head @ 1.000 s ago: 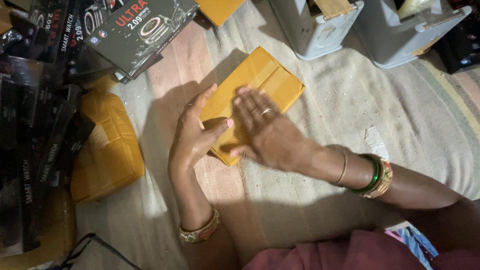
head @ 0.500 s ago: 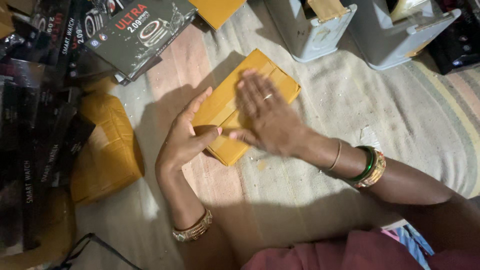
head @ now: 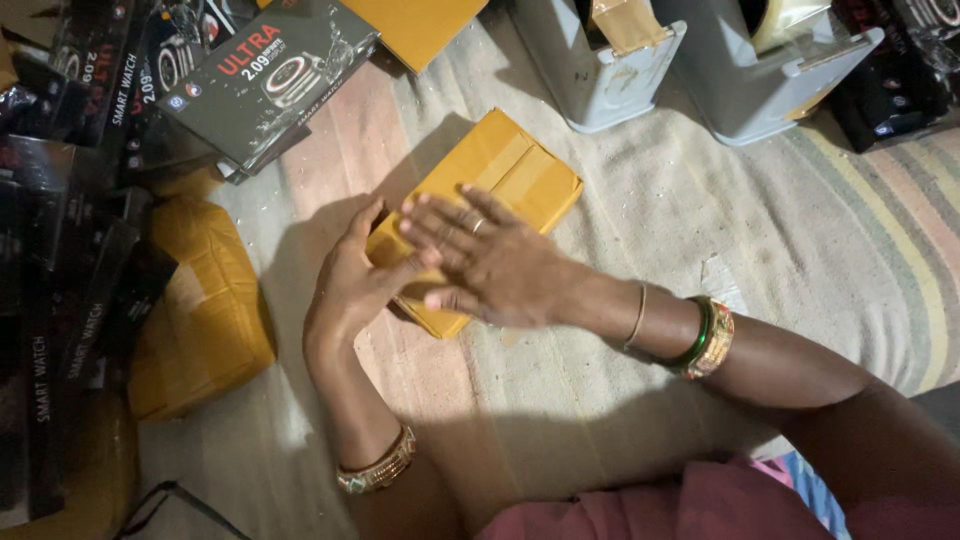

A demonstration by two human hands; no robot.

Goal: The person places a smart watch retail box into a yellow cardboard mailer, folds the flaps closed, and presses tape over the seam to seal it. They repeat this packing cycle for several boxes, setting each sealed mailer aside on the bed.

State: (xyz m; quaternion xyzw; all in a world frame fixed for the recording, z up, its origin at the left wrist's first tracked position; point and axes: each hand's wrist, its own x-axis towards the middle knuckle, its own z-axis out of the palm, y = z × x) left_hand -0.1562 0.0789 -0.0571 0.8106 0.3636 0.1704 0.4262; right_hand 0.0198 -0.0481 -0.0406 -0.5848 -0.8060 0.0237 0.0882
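The yellow parcel [head: 478,205] is lying flat on the striped cloth [head: 640,250], near the centre of the view and angled toward one o'clock. The left hand [head: 350,290] is bracing the parcel's near left edge, palm turned inward and fingers extended, not closed around anything. The right hand [head: 490,260] is resting flat across the near half of the top face, fingers spread and pointing toward nine o'clock; it is pressing, not gripping. Neither hand is lifting the parcel.

Risks, as judged from this position:
- The right palm is covering the near part of the seam [head: 500,165], so any wrinkle or lifted flap beneath it is going unseen. Uneven pressure could crease the wrapping.
- The cloth is looking soft and loose. A hard sideways press could slide the parcel, since only the left hand is checking it.
- The right arm is crossing over the left, which is limiting how far the right hand can travel.

At eleven o'clock, dark printed boxes [head: 265,75] are leaning in a loose stack; a nudge could tip them onto the work. At twelve to one o'clock, two grey tape dispensers [head: 700,70] are standing well apart from the hands. A bulkier yellow bundle [head: 205,310] is sitting at nine o'clock.
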